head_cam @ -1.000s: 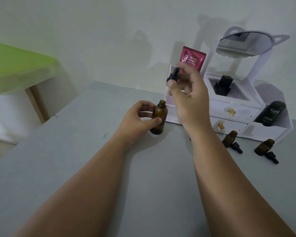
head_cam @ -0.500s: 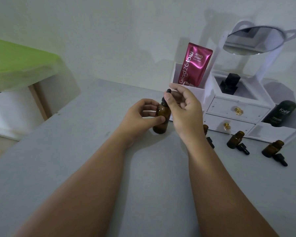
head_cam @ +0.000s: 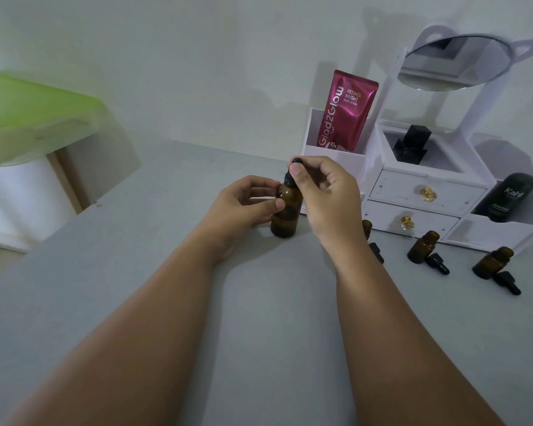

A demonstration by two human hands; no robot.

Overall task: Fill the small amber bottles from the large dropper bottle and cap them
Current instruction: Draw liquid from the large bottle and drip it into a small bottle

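While my left hand [head_cam: 243, 204] grips the large dropper bottle [head_cam: 285, 218], which stands upright on the tabletop [head_cam: 259, 318], my right hand [head_cam: 328, 195] pinches the black dropper cap [head_cam: 290, 175] at the bottle's neck. Off to the right, near the white organizer [head_cam: 428, 192], I see two small amber bottles [head_cam: 422, 243] standing uncapped, with black caps [head_cam: 439, 264] lying just beside them. A third small bottle [head_cam: 366, 226] is partly hidden behind my right wrist.

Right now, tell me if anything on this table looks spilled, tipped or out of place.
Nothing stands out: no spill shows on the table. The small amber bottles stand uncapped, their dropper caps lying beside them.
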